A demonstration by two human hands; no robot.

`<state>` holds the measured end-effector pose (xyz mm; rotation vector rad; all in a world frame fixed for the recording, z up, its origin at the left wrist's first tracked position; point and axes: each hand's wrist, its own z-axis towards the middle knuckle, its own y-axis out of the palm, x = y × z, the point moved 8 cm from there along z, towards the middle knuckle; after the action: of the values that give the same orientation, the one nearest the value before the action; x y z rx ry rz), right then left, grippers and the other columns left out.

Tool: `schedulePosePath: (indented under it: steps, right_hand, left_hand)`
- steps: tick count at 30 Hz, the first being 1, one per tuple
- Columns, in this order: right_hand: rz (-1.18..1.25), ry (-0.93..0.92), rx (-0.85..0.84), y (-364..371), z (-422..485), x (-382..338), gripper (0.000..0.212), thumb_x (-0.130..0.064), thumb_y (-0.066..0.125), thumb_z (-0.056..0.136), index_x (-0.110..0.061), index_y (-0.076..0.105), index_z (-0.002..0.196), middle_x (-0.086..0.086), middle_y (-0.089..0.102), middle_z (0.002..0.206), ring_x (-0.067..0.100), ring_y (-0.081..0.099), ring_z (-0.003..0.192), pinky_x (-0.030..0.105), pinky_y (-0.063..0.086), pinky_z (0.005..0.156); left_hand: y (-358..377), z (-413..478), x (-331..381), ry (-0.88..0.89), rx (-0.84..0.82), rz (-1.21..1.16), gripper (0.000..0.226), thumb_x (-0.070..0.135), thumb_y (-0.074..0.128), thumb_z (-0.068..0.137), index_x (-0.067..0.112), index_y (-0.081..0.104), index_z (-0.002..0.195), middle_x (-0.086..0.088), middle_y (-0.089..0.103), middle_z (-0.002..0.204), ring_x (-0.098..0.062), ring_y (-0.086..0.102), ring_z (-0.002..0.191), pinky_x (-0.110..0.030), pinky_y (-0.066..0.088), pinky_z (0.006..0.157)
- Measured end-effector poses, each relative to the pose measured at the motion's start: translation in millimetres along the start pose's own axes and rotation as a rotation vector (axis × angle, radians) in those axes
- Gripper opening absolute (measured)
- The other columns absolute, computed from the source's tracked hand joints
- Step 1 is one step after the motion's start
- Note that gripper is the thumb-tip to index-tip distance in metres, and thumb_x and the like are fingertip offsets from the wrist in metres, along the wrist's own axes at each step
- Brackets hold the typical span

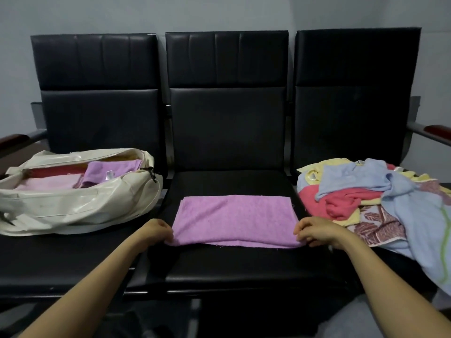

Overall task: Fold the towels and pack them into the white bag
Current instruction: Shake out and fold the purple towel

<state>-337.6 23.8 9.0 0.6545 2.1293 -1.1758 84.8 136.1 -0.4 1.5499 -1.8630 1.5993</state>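
Black padded seats fill the frame; mid-frame lies a folded pink terry towel (235,219), my left hand (158,231) and right hand (314,231) pinching its near corners. I should fold evenly, edges aligned, before the white vinyl bag (73,206) at left.

The bag (73,203) lies on the left seat (61,259) of the row, toward its back edge, with several towels (109,170) inside it, though how many is hard to tell. A folded towel (234,218) lies flat in the middle of the middle seat (231,264); the left hand (156,231) grips its near left corner and the right hand (317,231) its near right corner. A pile of towels (378,198) is heaped on the right seat (353,118), reaching its front edge.
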Motion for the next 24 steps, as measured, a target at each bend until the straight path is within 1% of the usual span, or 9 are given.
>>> schedulePosePath:
  steps: [3,5,8,10,12,15,17,19,24]
  right_hand:
    - [-0.178,-0.048,0.067,-1.8,4.3,-5.0,0.014,-0.003,0.069,0.079,-0.016,0.065,0.077,0.0,0.067,0.079,0.012,0.059,0.074,0.018,0.043,0.06]
    - [-0.215,-0.116,0.186,-7.8,7.3,-15.0,0.018,-0.001,0.067,0.08,-0.018,0.063,0.075,-0.001,0.066,0.083,0.013,0.059,0.078,0.019,0.042,0.061]
    - [-0.317,-0.256,0.316,-6.5,11.8,-34.8,0.017,-0.005,0.062,0.084,-0.022,0.061,0.079,0.003,0.063,0.098,0.014,0.058,0.084,0.019,0.04,0.065]
    - [-0.442,-0.334,0.279,8.6,18.7,-47.7,0.015,-0.01,0.061,0.086,-0.024,0.062,0.09,0.003,0.059,0.11,0.016,0.058,0.097,0.02,0.043,0.077]
    - [-0.575,-0.372,0.178,30.3,28.8,-55.8,0.024,-0.017,0.058,0.091,-0.023,0.063,0.114,0.002,0.053,0.125,0.018,0.051,0.117,0.026,0.041,0.097]
    - [-0.689,-0.393,0.084,53.9,37.4,-67.5,0.045,-0.022,0.045,0.1,-0.02,0.042,0.145,0.002,0.035,0.151,0.021,0.029,0.139,0.032,0.024,0.115]
    - [-0.731,-0.379,0.049,64.4,40.6,-70.8,0.049,-0.025,0.038,0.103,-0.024,0.029,0.151,0.002,0.019,0.16,0.02,0.015,0.147,0.033,0.015,0.119]
    - [-0.782,-0.335,-0.016,75.7,42.7,-68.8,0.051,-0.029,0.033,0.104,-0.028,0.02,0.154,-0.001,0.009,0.162,0.019,0.008,0.149,0.035,0.01,0.121]
    - [-0.825,-0.307,-0.076,85.0,44.2,-72.0,0.05,-0.029,0.029,0.105,-0.032,0.018,0.153,-0.003,0.007,0.163,0.02,0.008,0.149,0.039,0.011,0.121]
  left_hand:
    - [2.3,4.2,-6.5,-0.011,0.059,0.032,0.02,-0.006,0.073,0.066,0.006,0.061,0.075,-0.01,0.059,0.071,-0.019,0.052,0.062,-0.023,0.041,0.056]
    - [3.1,8.6,-3.7,-0.016,0.082,-0.012,0.016,0.0,0.072,0.072,0.008,0.061,0.082,-0.009,0.058,0.078,-0.018,0.052,0.067,-0.023,0.04,0.056]
    - [9.4,17.8,2.4,-0.041,0.076,-0.098,0.009,0.011,0.063,0.08,0.004,0.059,0.077,-0.01,0.051,0.075,-0.02,0.046,0.066,-0.024,0.035,0.055]
    - [9.8,23.6,6.8,-0.045,0.119,-0.104,0.017,0.018,0.067,0.081,0.002,0.062,0.077,-0.01,0.054,0.075,-0.02,0.048,0.065,-0.025,0.036,0.055]
    - [11.0,32.6,11.2,-0.028,0.144,-0.039,0.021,0.021,0.07,0.079,0.002,0.064,0.073,-0.011,0.058,0.076,-0.019,0.051,0.064,-0.026,0.039,0.056]
    - [15.0,47.0,16.0,-0.053,0.114,-0.076,0.025,0.022,0.075,0.079,0.001,0.065,0.086,-0.013,0.061,0.088,-0.022,0.055,0.075,-0.03,0.043,0.064]
    - [18.9,51.4,18.2,-0.09,0.058,-0.21,0.035,0.021,0.078,0.078,-0.002,0.06,0.098,-0.013,0.061,0.095,-0.024,0.058,0.084,-0.033,0.047,0.071]
    - [20.4,50.7,20.2,-0.109,0.036,-0.28,0.032,0.019,0.077,0.079,0.001,0.058,0.097,-0.01,0.059,0.093,-0.026,0.058,0.089,-0.035,0.049,0.078]
    - [18.3,45.6,24.9,-0.045,0.001,-0.31,0.021,0.014,0.07,0.077,0.005,0.062,0.093,-0.016,0.063,0.098,-0.028,0.059,0.087,-0.037,0.05,0.077]
